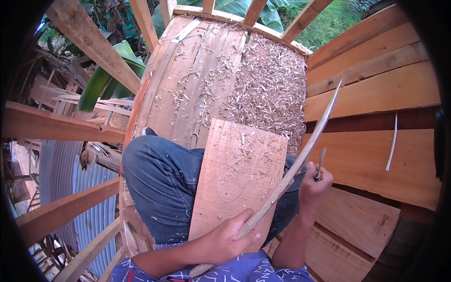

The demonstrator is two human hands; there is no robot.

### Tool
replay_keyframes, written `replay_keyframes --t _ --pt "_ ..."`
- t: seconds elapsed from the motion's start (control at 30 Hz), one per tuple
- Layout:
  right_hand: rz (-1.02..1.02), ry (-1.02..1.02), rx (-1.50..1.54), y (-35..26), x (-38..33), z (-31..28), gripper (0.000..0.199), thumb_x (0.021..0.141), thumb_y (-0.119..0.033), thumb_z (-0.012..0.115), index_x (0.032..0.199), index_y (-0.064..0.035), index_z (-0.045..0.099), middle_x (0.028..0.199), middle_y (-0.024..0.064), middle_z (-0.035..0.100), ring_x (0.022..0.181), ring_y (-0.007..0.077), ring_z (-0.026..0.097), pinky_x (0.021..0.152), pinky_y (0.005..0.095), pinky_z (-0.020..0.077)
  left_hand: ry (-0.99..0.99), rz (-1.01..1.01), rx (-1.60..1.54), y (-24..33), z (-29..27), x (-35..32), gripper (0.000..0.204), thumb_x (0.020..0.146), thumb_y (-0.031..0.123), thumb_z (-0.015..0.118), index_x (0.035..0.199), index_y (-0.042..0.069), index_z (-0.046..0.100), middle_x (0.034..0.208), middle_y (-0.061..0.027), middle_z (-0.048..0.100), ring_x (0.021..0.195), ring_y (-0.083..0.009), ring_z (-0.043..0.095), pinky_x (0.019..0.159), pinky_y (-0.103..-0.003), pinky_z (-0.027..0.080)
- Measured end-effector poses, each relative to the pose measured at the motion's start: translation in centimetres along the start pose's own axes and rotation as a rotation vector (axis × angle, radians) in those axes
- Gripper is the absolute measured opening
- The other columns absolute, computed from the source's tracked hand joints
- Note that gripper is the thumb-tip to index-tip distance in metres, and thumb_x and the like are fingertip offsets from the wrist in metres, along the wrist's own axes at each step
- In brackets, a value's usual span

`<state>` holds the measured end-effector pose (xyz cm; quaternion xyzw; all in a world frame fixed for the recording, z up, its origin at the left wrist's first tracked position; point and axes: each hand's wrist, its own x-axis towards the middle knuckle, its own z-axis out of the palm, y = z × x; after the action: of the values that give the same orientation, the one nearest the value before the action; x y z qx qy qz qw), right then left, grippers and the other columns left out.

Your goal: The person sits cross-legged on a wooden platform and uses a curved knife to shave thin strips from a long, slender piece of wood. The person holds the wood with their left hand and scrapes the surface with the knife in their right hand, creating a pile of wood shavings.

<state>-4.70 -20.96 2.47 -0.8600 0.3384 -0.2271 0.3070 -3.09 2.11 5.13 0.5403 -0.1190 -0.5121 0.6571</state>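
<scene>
My left hand (225, 239) grips the lower end of a long thin wooden stick (305, 148) that slants up to the right. Against the stick's middle, my right hand (314, 183) holds a small knife (320, 164) with its blade pointing up. A flat wooden board (237, 174) dusted with shavings lies across my lap, resting on my knee in blue jeans (162, 181). The stick crosses over the board's lower right corner.
A heap of wood shavings (272, 89) covers the plank platform (188, 80) ahead. Stacked planks (376, 84) rise at the right. Timber beams (89, 44) frame the left side, with corrugated metal sheets (89, 197) and green leaves (105, 80) below them.
</scene>
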Motion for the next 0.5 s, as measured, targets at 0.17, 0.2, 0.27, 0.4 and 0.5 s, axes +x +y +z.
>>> replay_keyframes --t 0.17,0.2,0.27,0.4,0.5 --pt "0.001 0.018 0.031 -0.1 1.9 -2.8 0.042 0.088 -0.015 0.06 0.056 -0.0014 0.036 0.051 -0.0027 0.03 0.05 0.0061 0.029 0.044 0.0307 0.0229 0.094 -0.269 -0.455 -1.9 -2.4 -1.2 0.021 0.091 0.017 0.056 0.099 0.0 0.046 0.075 -0.0068 0.048 0.071 -0.0119 0.046 0.067 -0.028 0.041" --pt "-0.08 -0.118 0.0 -0.9 0.4 -2.0 0.042 0.087 -0.014 0.061 0.056 -0.0011 0.036 0.049 -0.0001 0.029 0.047 0.0085 0.029 0.043 0.031 0.0242 0.158 -0.19 -0.293 -1.9 -2.9 -1.2 0.022 0.091 0.017 0.057 0.099 0.0 0.046 0.075 -0.0071 0.048 0.071 -0.012 0.047 0.066 -0.028 0.042" --pt "-0.222 -0.323 -0.055 -2.4 -2.3 -1.2 0.039 0.083 -0.014 0.065 0.056 -0.0022 0.04 0.047 0.0072 0.035 0.041 0.0169 0.035 0.042 0.0318 0.0297 0.245 -0.015 0.049 -0.8 -3.8 -0.2 0.023 0.092 0.017 0.057 0.099 -0.001 0.045 0.075 -0.0075 0.049 0.07 -0.0123 0.049 0.065 -0.028 0.042" --pt "-0.327 -0.4 -0.112 -3.4 -4.7 0.9 0.031 0.078 -0.014 0.067 0.055 -0.0052 0.047 0.049 0.013 0.047 0.042 0.0305 0.05 0.042 0.0366 0.0374 0.205 0.076 0.215 0.6 -1.8 -0.1 0.028 0.091 0.015 0.057 0.109 -0.002 0.043 0.082 -0.014 0.057 0.071 -0.012 0.053 0.059 -0.032 0.043" --pt "-0.347 -0.286 -0.164 -2.6 -3.2 1.6 0.03 0.077 -0.011 0.064 0.054 -0.0052 0.046 0.048 0.0129 0.046 0.042 0.0301 0.049 0.042 0.0373 0.037 0.156 -0.003 0.186 1.3 -1.9 0.1 0.032 0.092 0.015 0.056 0.114 -0.002 0.041 0.084 -0.0163 0.058 0.068 -0.0113 0.052 0.057 -0.03 0.043"
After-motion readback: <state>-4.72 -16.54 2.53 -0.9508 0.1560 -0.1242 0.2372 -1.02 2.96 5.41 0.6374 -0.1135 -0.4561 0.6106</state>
